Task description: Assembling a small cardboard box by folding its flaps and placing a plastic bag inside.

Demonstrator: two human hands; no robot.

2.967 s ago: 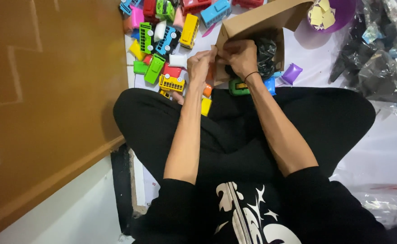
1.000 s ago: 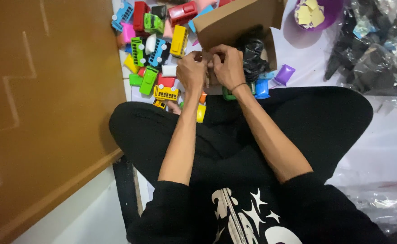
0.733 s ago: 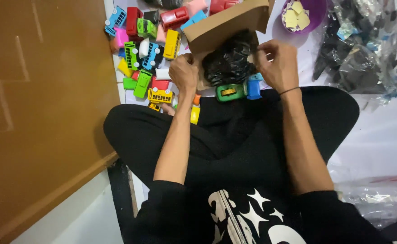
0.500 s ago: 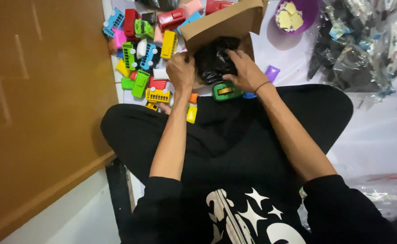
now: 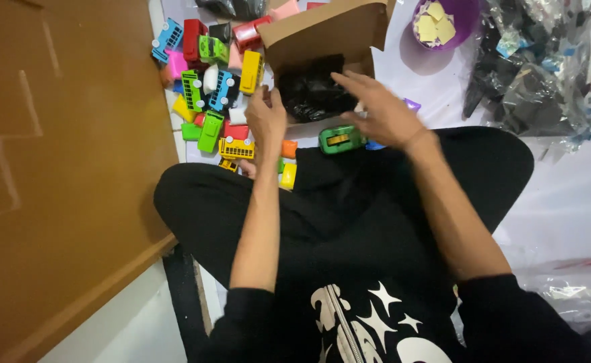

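The left hand (image 5: 264,115) is gripping the near left edge of the cardboard box (image 5: 322,33), with its fingers curled around the wall. The right hand (image 5: 376,111) is hovering over the box opening with its fingers spread and extended, holding nothing. The box is lying on its side in front of the crossed legs, its opening facing the person. A crumpled black plastic bag (image 5: 312,94) is filling the box interior, directly beneath the right fingertips and just beside the left hand. A green toy car (image 5: 341,139) is lying just below the right palm. A pile of coloured toy buses (image 5: 215,87) is lying left of the box.
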